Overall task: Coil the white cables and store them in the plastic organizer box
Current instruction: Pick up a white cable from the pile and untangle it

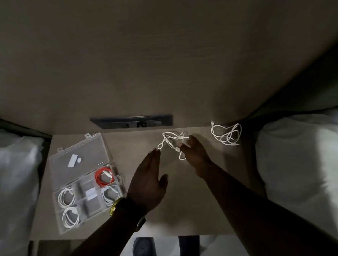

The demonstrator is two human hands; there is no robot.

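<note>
A narrow bedside table (pixel 180 205) stood between two white-covered beds, its far edge against a wall that carried a dark socket panel (pixel 132 121). The clear plastic organizer box (pixel 86 182) lay open at an angle on the table's left part, its lid (pixel 79 155) folded back toward the wall and its near corner close to the table's front edge. Three coiled white cables sat in its compartments (pixel 66 197), (pixel 70 216), (pixel 111 194), and a red cable (pixel 104 177) filled the far right one. The left hand (pixel 148 183), wearing a gold watch (pixel 116 206) at the wrist, hovered flat with fingers spread and nothing in it, just right of the box. The right hand (pixel 194 154) reached to a loose tangled white cable (pixel 172 143) near the wall, fingers touching its strands; whether they had closed on it could not be told. A second loose white cable (pixel 226 133) lay at the far right corner, beside the right bed (pixel 302 162). Bare tabletop stretched open between the arms and the front edge
</note>
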